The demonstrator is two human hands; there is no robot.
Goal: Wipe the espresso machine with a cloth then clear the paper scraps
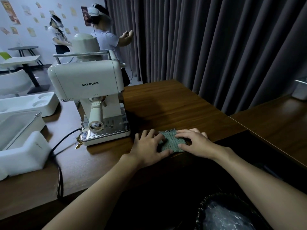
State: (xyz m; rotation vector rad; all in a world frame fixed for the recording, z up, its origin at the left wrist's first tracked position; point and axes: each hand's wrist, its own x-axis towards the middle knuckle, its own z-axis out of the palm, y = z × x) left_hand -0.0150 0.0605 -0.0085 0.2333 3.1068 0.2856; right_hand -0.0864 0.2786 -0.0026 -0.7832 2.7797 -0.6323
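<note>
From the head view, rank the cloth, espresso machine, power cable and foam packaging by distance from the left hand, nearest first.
1. Green cloth: under the left hand.
2. Espresso machine: just left, behind.
3. Power cable: farther left.
4. Foam packaging: far left edge.

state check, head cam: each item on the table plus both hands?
cloth: folded, flat on table near its front edge, under both hands
left hand: palm down, fingers spread on cloth
right hand: palm down on cloth
espresso machine: upright, untouched, portafilter fitted
power cord: trails off table edge
puddle: brownish liquid at machine's base
bin: lined, open, below table
</note>
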